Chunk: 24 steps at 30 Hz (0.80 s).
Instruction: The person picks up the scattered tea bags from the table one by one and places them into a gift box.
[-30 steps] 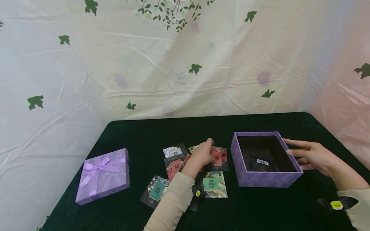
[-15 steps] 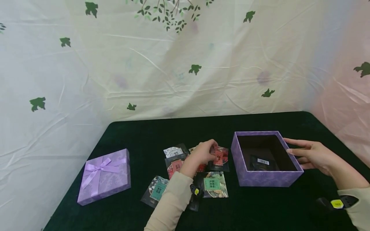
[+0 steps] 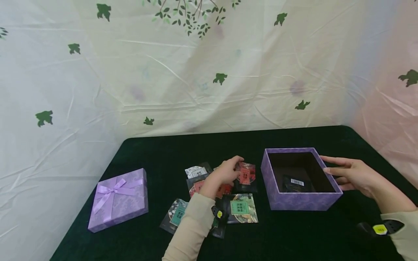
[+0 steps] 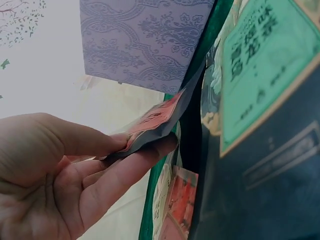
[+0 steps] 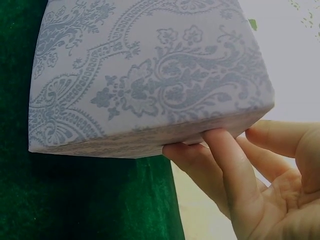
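In the head view my left hand (image 3: 224, 173) is over a group of flat dark packets with coloured labels. Its thumb and fingers pinch the edge of a red-labelled packet (image 4: 155, 120), which stands tilted in the left wrist view. The same packet (image 3: 245, 175) shows left of an uncovered purple patterned box (image 3: 295, 202). My right hand (image 3: 356, 177) rests its extended fingertips against the box's right side, seen close in the right wrist view with the box wall (image 5: 150, 75) beside the fingers (image 5: 227, 160). Inside the box lies a dark packet with a white barcode label (image 3: 296, 183).
A green-labelled packet (image 3: 241, 208) lies in front of the left hand, and a teal-labelled one (image 3: 176, 215) lies partly under the forearm. The purple lid (image 3: 119, 199) with a ribbon bow sits at the left of the dark green table (image 3: 277, 239). A patterned cloth (image 3: 196, 101) hangs behind.
My left hand has shifted slightly left, and the red-labelled packet has turned a little and moved with it. The right hand stays against the box.
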Available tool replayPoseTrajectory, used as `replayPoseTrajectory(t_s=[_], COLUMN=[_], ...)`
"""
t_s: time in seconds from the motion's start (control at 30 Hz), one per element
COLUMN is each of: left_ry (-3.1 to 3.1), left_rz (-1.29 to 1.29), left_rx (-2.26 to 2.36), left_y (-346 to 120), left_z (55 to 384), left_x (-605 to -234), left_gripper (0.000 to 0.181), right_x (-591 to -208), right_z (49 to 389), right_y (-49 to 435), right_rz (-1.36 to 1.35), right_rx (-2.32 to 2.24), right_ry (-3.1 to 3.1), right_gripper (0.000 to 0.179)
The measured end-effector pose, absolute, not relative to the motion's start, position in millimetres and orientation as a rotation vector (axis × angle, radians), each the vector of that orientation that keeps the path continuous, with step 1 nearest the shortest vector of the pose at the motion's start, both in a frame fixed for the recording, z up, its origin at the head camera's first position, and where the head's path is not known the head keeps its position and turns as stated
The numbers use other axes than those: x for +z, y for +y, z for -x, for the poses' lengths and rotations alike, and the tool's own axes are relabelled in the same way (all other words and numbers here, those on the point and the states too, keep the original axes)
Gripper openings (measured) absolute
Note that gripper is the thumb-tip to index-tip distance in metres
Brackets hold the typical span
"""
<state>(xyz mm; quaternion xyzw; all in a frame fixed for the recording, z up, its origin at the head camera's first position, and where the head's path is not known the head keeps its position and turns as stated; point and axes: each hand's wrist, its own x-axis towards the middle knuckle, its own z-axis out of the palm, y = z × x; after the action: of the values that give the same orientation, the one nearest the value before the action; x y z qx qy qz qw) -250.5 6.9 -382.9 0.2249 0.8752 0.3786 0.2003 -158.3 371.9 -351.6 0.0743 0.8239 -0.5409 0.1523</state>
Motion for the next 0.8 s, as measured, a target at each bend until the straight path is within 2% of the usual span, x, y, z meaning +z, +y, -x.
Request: replayPoseTrajectory(t_s=[0.23,0.47,0.8], left_ry=[2.428,2.376,2.353], left_rz=[-0.526,-0.327,-0.315], left_rx=[1.2,1.424,1.579], left_y=[4,-1,-5], left_z=[253,256,260], left_x=[-382,-377,-373], left_gripper=[0.051,0.045,0.038], right_x=[-352,-351,-350], right_z=[157,157,158], right_y=[371,371,372], right_rz=[-0.203,-0.202,-0.213], right_rx=[-1.57,-1.551,-1.536], right_ry=[2.356,2.376,2.395], right_gripper=[0.047,0.055,0.061])
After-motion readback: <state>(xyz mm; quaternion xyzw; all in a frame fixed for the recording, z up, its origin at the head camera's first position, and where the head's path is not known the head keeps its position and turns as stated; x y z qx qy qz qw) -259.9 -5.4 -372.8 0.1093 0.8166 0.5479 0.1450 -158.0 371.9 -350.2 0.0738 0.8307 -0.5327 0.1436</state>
